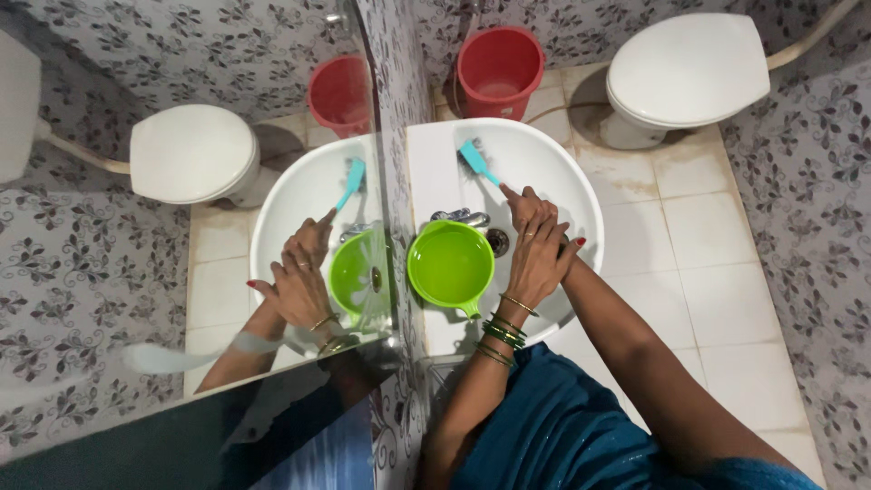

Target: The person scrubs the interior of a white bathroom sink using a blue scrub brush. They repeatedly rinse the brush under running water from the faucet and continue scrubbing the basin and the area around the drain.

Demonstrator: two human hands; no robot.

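The teal brush (475, 160) lies over the far part of the white basin (581, 195); my left hand (529, 210) has its grip closed round the handle; my right hand (543, 259) rests over it, grip state hidden; a green bowl (450, 264) sits just left.

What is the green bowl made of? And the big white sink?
The green bowl looks like plastic: bright even colour, smooth, with a thin moulded handle. The white sink looks like glazed ceramic: thick rounded rim, glossy white surface. It could be another hard glazed material; the picture leaves that open.
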